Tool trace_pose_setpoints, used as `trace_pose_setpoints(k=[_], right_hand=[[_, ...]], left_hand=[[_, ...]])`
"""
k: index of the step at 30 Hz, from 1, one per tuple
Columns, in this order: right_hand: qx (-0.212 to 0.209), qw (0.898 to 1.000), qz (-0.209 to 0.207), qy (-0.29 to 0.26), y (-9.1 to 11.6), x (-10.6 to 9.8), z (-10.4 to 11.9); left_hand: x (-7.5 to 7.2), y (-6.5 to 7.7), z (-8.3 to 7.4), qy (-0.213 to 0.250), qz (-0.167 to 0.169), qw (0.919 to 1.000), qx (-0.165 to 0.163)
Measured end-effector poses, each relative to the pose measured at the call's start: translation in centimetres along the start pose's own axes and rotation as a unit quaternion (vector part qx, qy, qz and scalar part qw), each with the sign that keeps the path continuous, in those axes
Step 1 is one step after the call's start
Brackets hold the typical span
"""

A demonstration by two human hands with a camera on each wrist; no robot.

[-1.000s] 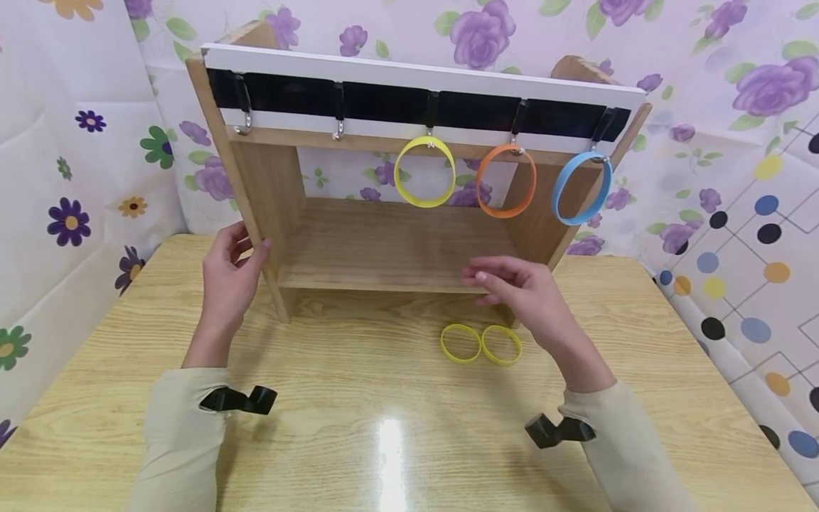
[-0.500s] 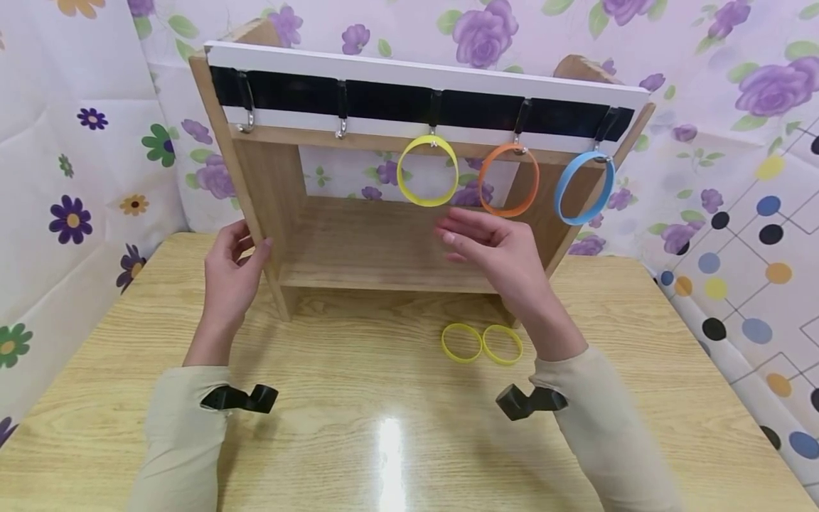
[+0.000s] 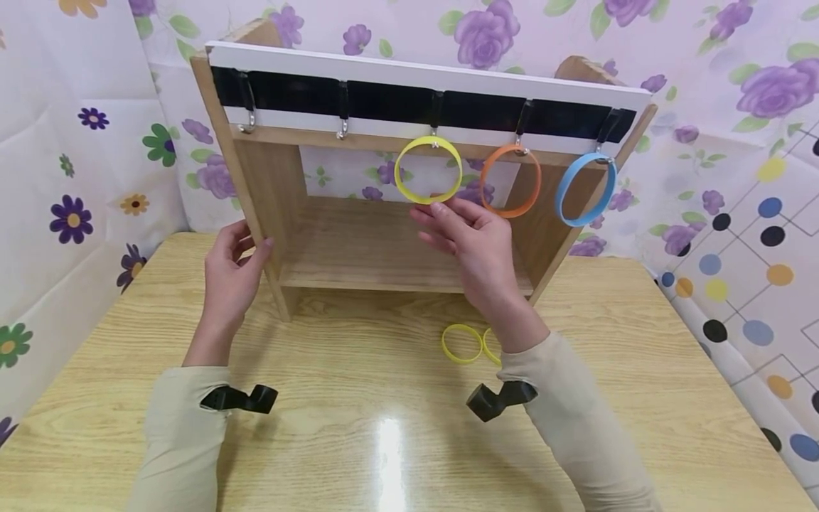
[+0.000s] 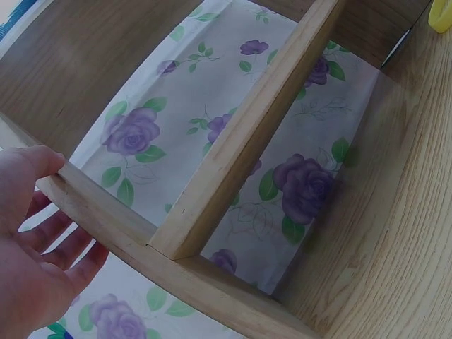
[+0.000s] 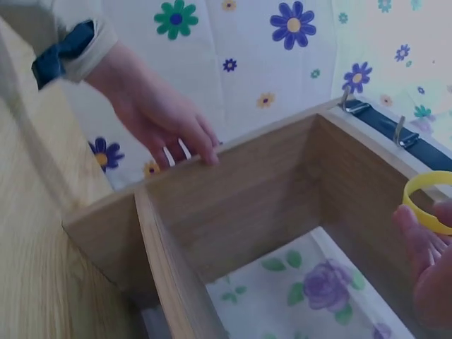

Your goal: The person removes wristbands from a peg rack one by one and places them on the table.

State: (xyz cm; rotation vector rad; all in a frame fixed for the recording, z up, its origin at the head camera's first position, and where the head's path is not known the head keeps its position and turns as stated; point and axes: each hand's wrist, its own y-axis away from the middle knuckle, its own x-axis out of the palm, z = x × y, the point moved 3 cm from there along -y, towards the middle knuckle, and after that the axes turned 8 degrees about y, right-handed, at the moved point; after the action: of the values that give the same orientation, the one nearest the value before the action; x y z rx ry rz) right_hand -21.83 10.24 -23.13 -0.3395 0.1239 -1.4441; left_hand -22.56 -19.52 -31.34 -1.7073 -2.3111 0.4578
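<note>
The right hand (image 3: 473, 245) is pinching the lower edge of a yellow ring (image 3: 397, 173) between thumb and fingertips, its other fingers spreading loosely in front of the opening of the wooden rack (image 3: 358, 242). That ring is hanging from the middle hook (image 3: 437, 110) at the rack's top front, where a black strip (image 3: 390, 107) is running across a white board (image 3: 409, 65). The left hand (image 3: 232, 269) is gripping the rack's left side panel, the thumb lying on its front edge and the fingers curling around its outer side. From the rack's next hook to the right, an orange ring (image 3: 510, 212) is dangling near the right hand, and a blue ring (image 3: 561, 195) is hanging at the rack's right end. Down on the wood-grained surface (image 3: 333, 427), two thinner yellow rings are lying flat, side by side, before the rack's right half; the left one (image 3: 462, 361) is showing whole, while the other (image 3: 485, 345) is partly hiding behind the right wrist. A purple-flowered backdrop (image 3: 409, 32) is spreading behind the rack.
</note>
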Motion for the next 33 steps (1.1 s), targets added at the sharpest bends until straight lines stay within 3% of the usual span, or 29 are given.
trace_pose_setpoints(k=[3, 10, 20, 33], right_hand=[[0.002, 1.000, -0.012, -0.029, 0.0, 0.1, -0.2], [-0.011, 0.999, -0.002, -0.041, 0.2, 0.7, -0.1], [-0.032, 0.998, 0.004, -0.053, 0.5, 1.6, 1.6], [-0.057, 0.998, 0.009, 0.039, 1.9, 0.3, 2.6]], left_hand=[[0.1, 0.0, 0.0, 0.002, 0.000, 1.0000, -0.001], [0.1, 0.0, 0.0, 0.007, -0.004, 1.0000, -0.003], [0.0, 0.0, 0.1, 0.004, -0.006, 1.0000, -0.001], [0.1, 0.1, 0.1, -0.004, -0.006, 1.0000, -0.003]])
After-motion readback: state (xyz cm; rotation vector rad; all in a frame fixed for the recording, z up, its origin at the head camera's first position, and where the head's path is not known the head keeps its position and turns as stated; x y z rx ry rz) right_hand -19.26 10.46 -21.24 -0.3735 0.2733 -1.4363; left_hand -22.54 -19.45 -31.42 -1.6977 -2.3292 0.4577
